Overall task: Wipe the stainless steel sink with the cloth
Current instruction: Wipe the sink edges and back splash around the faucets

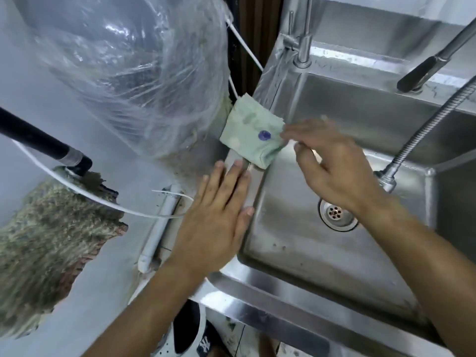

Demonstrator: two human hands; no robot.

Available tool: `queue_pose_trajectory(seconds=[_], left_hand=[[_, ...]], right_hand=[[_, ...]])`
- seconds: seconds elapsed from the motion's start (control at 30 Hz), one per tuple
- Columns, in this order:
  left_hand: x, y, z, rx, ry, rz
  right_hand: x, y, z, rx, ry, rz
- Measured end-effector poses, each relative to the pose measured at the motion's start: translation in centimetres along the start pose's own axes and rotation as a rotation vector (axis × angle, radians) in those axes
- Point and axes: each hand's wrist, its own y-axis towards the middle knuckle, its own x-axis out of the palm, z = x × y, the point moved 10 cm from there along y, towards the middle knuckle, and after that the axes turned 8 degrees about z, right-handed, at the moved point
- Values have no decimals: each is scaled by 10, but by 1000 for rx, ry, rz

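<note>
A folded pale green cloth (251, 134) with a purple spot lies on the left rim of the stainless steel sink (296, 248), partly hanging over into the basin. My right hand (332, 163) hovers over the basin just right of the cloth, fingers spread and blurred, their tips at the cloth's right edge; whether they touch it I cannot tell. My left hand (219, 217) rests flat on the sink's left rim below the cloth, fingers extended, holding nothing. The round drain (337, 213) sits in the basin floor under my right wrist.
A faucet post (304, 45) stands at the sink's back left. A black-tipped spout (425, 70) and a flexible metal hose (422, 135) cross the right side. A large clear plastic bag (134, 73) and a white pipe (157, 228) crowd the left wall.
</note>
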Motion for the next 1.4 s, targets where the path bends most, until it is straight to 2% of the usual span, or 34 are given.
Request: queue_pose_trajectory(seconds=[0.1,0.17,0.23,0.33,0.53,0.7,0.83,0.97,1.07,1.23,1.4], left_hand=[[0,-9,4,-7,49,-11],[1,-7,1,-22,44,-17],[1,-7,1,-27,44,-22],[1,-6,1,-42,61,-21],[0,-5,3,-52,95,-41],[0,-4,2,-58,88,-35],[4,12,-4,-80,35,-29],[6,24,-4,-67,12,-19],[3,18,0,-62,82,1],[4,38,-4,-115,54,1],[20,83,-9,-92,39,-41]], right_hand=[[64,46,-36,-241,-176,-270],[98,52,-36,-279,-238,-370],[104,49,-26,-282,-246,-303],[97,37,-21,-180,-191,-219],[93,40,-14,-230,-200,-310],[82,116,34,-25,-242,-209],[85,85,19,2,-201,-216],[87,34,-3,-87,-127,-268],[86,64,20,-85,-176,-276],[76,139,67,43,-221,-198],[79,100,43,49,-181,-225]])
